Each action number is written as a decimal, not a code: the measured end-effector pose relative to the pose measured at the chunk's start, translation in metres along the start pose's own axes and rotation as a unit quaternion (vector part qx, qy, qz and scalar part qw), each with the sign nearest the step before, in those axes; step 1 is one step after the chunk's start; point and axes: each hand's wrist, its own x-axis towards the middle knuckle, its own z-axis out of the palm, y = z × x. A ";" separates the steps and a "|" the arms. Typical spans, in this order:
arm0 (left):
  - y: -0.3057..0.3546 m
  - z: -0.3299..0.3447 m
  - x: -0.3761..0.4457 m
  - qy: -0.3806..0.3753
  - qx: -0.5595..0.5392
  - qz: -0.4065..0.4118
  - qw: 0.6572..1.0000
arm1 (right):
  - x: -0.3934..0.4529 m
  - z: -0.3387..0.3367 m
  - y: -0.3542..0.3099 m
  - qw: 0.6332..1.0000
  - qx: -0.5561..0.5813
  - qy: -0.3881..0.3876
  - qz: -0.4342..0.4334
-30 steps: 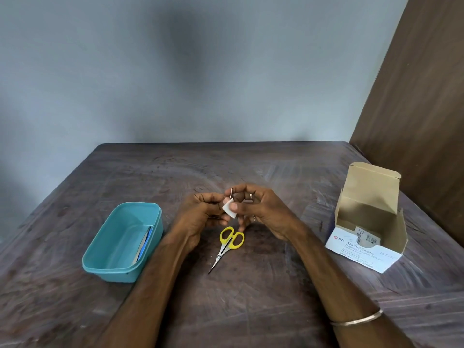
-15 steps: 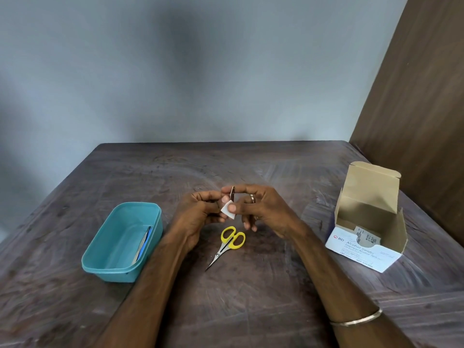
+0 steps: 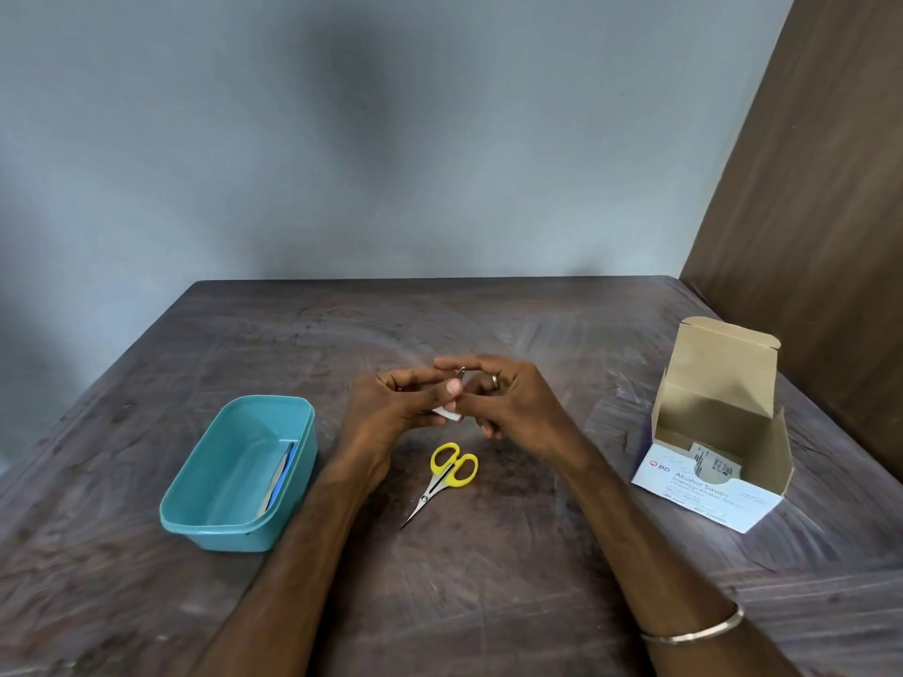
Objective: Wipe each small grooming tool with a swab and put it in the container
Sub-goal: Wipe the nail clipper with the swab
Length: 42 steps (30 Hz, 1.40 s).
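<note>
Above the dark table (image 3: 488,603), at frame centre, a small metal tool (image 3: 461,372) is pinched by the right hand (image 3: 508,403), and a white swab (image 3: 447,413) is clamped by the left hand (image 3: 391,412).

- Bench (image 3: 488,603): dark brown, streaked with pale swirling scuffs.
- Container (image 3: 215,522): teal all over, with a blue-and-white flat item (image 3: 282,476) against its inner wall.
- Scissors (image 3: 442,478): bright yellow loops, silver blades.
- Swab (image 3: 449,413): white, just peeking out between the fingers.
- Swab box (image 3: 708,495): white front with grey lettering and a red logo, plain tan cardboard inside.
- Bangle (image 3: 694,630): silvery.
- Wall (image 3: 342,139): grey-blue.
- Side panel (image 3: 830,237): brown wood grain.
</note>
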 end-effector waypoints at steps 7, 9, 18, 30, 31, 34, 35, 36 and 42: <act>-0.003 -0.002 0.004 0.090 0.031 0.021 0.995 | 0.002 0.004 0.004 0.995 -0.091 0.032 -0.031; -0.004 -0.002 0.006 0.115 0.034 0.027 0.992 | 0.002 0.005 0.004 0.992 -0.111 0.039 -0.040; -0.003 -0.004 0.007 0.108 -0.052 -0.019 0.993 | 0.001 0.008 0.006 0.979 -0.152 0.102 -0.084; -0.007 -0.005 0.010 0.091 -0.094 -0.055 0.990 | 0.001 0.006 0.005 0.979 -0.151 0.101 -0.089; -0.007 -0.005 0.010 0.092 -0.094 -0.055 0.990 | 0.001 0.007 0.005 0.980 -0.150 0.099 -0.089; -0.006 -0.005 0.009 0.093 -0.101 -0.058 0.989 | 0.000 0.007 0.005 0.980 -0.146 0.099 -0.093; -0.006 -0.004 0.009 0.093 -0.103 -0.058 0.989 | 0.000 0.007 0.005 0.980 -0.147 0.099 -0.093; -0.006 -0.004 0.009 0.093 -0.105 -0.059 0.988 | 0.000 0.007 0.005 0.980 -0.147 0.099 -0.091; -0.008 -0.005 0.010 0.093 -0.103 -0.065 0.988 | 0.000 0.006 0.007 0.978 -0.158 0.106 -0.090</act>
